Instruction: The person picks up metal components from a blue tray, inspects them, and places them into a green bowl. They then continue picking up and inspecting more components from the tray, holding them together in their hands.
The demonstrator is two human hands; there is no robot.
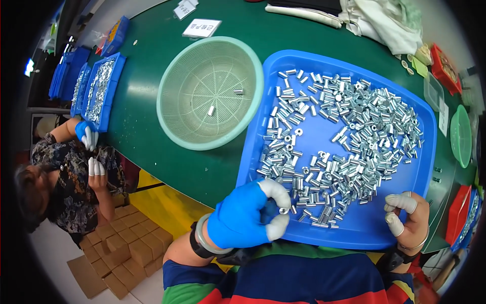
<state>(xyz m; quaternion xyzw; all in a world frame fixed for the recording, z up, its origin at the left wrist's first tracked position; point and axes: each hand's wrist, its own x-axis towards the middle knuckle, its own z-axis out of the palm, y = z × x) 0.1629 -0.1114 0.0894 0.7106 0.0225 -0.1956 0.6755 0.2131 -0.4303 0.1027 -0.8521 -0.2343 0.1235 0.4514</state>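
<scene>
My left hand [243, 215], in a blue glove with white finger covers, pinches a small metal sleeve [283, 211] between thumb and forefinger at the near left of a blue tray. Many shiny metal sleeves [349, 167] like it lie loose in the blue tray [430, 152], some on end, most on their sides. Over the tray's near right corner is my right hand [407, 215], white covers on its fingertips. Its fingers are curled in toward the thumb; whatever they hold, if anything, does not show.
Left of the tray, a pale green mesh basket [169, 111] holds two sleeves. Farther left a co-worker's hands [93, 152] are near a blue bin [114, 83] of metal parts. Cloths [382, 23] lie at the back; red bins [445, 68] and a green basket [459, 137] stand right.
</scene>
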